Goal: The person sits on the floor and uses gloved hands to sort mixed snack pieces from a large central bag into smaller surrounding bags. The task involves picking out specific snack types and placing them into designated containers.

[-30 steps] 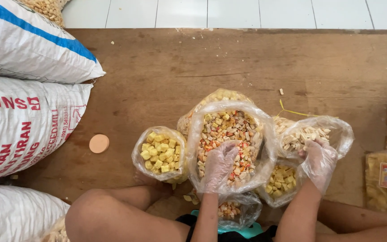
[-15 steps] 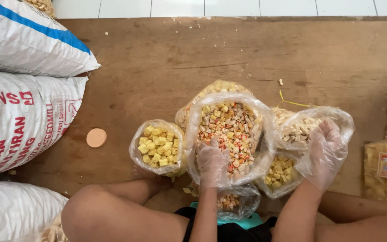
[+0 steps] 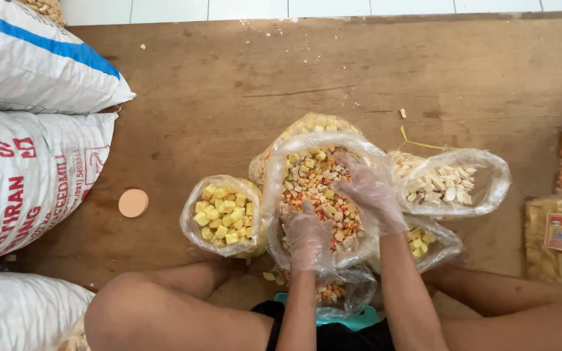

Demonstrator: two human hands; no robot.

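Both my hands wear thin clear plastic gloves and are inside a wide-open clear bag of mixed snack pieces (image 3: 313,175) in the middle of the wooden board. My left hand (image 3: 307,235) rests on the mix at the near side of the bag, fingers pointing away from me. My right hand (image 3: 371,188) lies over the mix at the bag's right side with fingers spread. A bag of yellow cubes (image 3: 224,214) stands just left. To the right is a bag of pale sticks (image 3: 447,182).
Large white woven sacks (image 3: 30,175) line the left side. A small round orange lid (image 3: 133,203) lies on the wooden board (image 3: 229,84). Sealed snack packets (image 3: 561,237) sit at the right edge. More snack bags (image 3: 434,240) crowd around my crossed legs.
My right hand left the rim of the bag of pale sticks and moved left into the mixed-snack bag. My left hand stayed in that bag, sliding slightly nearer.
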